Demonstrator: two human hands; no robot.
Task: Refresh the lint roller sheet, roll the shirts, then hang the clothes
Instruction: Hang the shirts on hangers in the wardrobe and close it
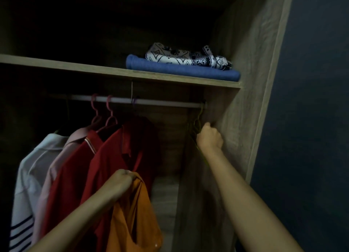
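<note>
An orange garment (134, 214) hangs from my left hand (122, 182), which grips its top edge in front of the wardrobe. My right hand (209, 136) reaches up to the right end of the metal rail (160, 103) and grips a yellow-green hanger (197, 123) that hooks over the rail beside the wardrobe's side wall. Two red shirts (117, 157), a pink shirt (62, 157) and a white striped shirt (28, 176) hang on the rail's left part, two of them on pink hangers (108, 112).
A wooden shelf (75, 67) runs above the rail and carries a folded blue cloth (179, 69) with a black-and-white patterned cloth (188, 57) on top. The wardrobe's side panel (251, 81) stands at right. A stretch of rail between the red shirts and the hanger is bare.
</note>
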